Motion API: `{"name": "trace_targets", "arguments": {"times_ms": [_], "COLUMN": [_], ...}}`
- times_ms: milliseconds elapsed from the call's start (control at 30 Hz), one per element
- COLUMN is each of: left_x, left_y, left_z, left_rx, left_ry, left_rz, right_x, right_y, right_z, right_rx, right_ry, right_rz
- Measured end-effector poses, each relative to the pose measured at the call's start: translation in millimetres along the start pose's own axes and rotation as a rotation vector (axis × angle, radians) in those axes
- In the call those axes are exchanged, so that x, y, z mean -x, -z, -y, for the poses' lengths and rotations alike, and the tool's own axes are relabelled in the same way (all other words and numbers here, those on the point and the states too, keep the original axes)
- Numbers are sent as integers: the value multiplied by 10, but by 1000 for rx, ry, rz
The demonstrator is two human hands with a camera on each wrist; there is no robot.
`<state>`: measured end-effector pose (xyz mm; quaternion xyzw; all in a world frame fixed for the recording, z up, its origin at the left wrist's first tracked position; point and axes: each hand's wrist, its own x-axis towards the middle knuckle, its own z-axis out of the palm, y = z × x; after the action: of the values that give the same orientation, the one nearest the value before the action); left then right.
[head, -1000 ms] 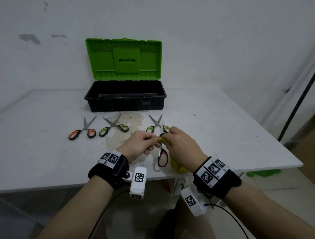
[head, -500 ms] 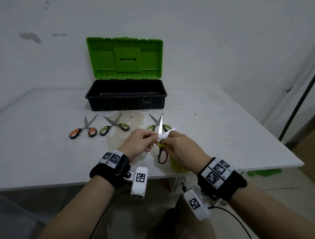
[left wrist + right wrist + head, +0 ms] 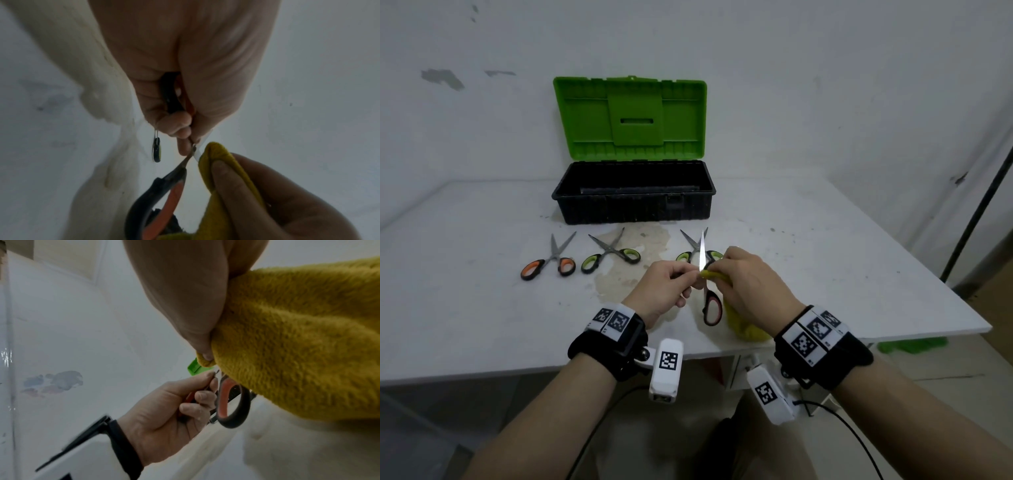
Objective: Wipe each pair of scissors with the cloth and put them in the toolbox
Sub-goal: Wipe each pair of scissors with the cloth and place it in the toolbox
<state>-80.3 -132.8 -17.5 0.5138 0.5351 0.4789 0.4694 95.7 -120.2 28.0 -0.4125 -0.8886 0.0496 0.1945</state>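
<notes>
I'm holding the red-handled scissors up over the near edge of the table, well in front of the toolbox, blades spread wide. My left hand has its fingers curled round one handle loop, the other loop hanging free below. My right hand pinches the yellow cloth folded over thumb and fingers, pressed against one blade near the pivot; the other blade points straight up toward the toolbox. The toolbox sits open, green lid upright. Just in front of it on the table lie three more pairs: orange-handled scissors farthest left, green-handled scissors beside them, and another green pair partly hidden behind my hands.
</notes>
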Motion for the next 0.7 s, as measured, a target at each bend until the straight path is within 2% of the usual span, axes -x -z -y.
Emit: {"name": "trace_targets", "arguments": {"times_ms": [67,233,433,700], "left_x": [-6,-3,14,12], "left_y": [-11,13,-25,-38], "left_z": [-21,-4,-53,-71], "left_rx": [15,53,266,356], "left_ry": [-2,33,209,267], "left_rz": [1,-67,-19,10], "right_x": [-19,66,-27,-51], "right_y": [-16,-85,-25,-104], "right_z": [24,51,12,106], "right_rx": [7,22,-14,75], "right_ry": [-8,44,-28,-40], "right_rz": [4,121,10,25]}}
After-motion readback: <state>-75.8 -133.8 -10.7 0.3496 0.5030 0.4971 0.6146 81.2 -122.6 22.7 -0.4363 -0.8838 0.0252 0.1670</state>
